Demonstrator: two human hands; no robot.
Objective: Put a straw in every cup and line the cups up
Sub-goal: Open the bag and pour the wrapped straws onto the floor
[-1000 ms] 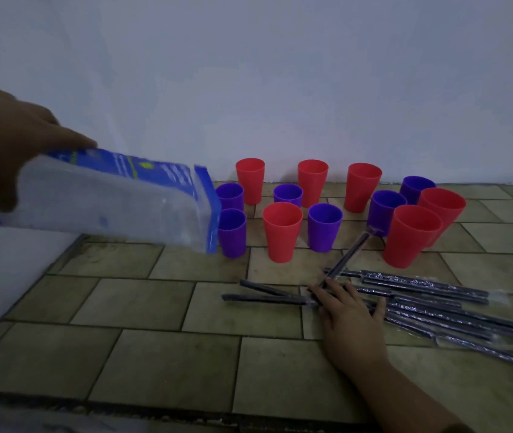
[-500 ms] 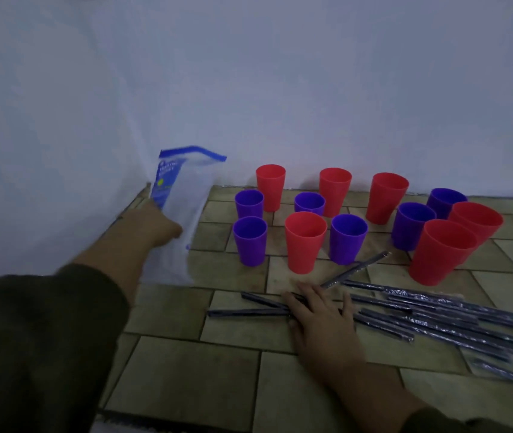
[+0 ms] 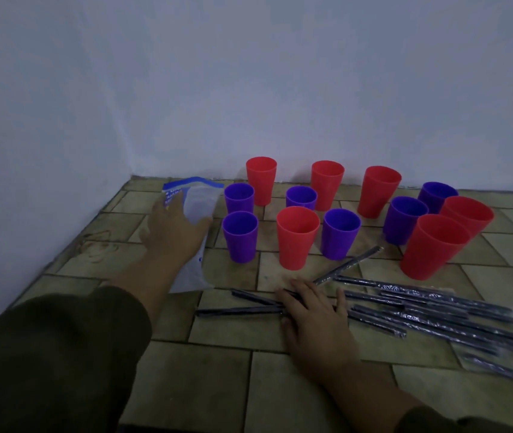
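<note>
Fingers (image 3: 303, 289) spread, our right hand (image 3: 317, 320) presses flat on the wrapped straws (image 3: 430, 307), which fan out to its right over the tiled floor (image 3: 217, 385). Our left hand (image 3: 175, 232) rests with straight fingers on a clear plastic bag (image 3: 200, 198). Beyond both hands, red cups (image 3: 297, 237) and purple cups (image 3: 240, 235) stand upright in a loose cluster near the wall (image 3: 280, 89).

Dim, bluish, even light; soft focus, edges perhaps slightly warped.
</note>
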